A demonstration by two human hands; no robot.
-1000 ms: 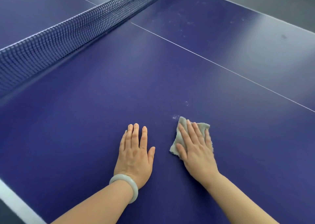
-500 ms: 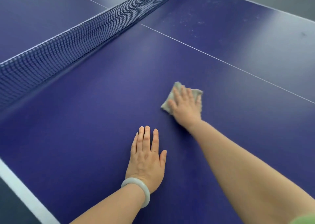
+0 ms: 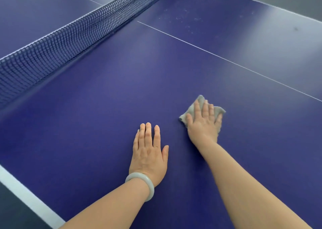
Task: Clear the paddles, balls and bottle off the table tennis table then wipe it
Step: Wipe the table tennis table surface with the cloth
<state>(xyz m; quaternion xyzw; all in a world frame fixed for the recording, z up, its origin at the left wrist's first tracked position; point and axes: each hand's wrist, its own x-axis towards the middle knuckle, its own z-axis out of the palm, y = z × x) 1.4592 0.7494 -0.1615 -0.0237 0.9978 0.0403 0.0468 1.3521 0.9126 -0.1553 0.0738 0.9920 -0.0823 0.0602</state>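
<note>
The blue table tennis table (image 3: pixel 104 92) fills the view. My right hand (image 3: pixel 203 124) lies flat with straight fingers on a small grey cloth (image 3: pixel 196 105), pressing it to the table surface right of centre. My left hand (image 3: pixel 148 152) rests flat on the bare table, fingers straight and together, a pale bangle on its wrist. No paddles, balls or bottle show anywhere in view.
The dark net (image 3: pixel 69 38) runs diagonally across the upper left. A thin white centre line (image 3: pixel 226 59) crosses the table beyond my right hand. Pale specks (image 3: pixel 188 19) dot the far half. The white side edge line (image 3: pixel 26 197) is at lower left.
My right hand pushed the cloth away across the table, then drew it back partway toward me. My left hand stayed flat in place.
</note>
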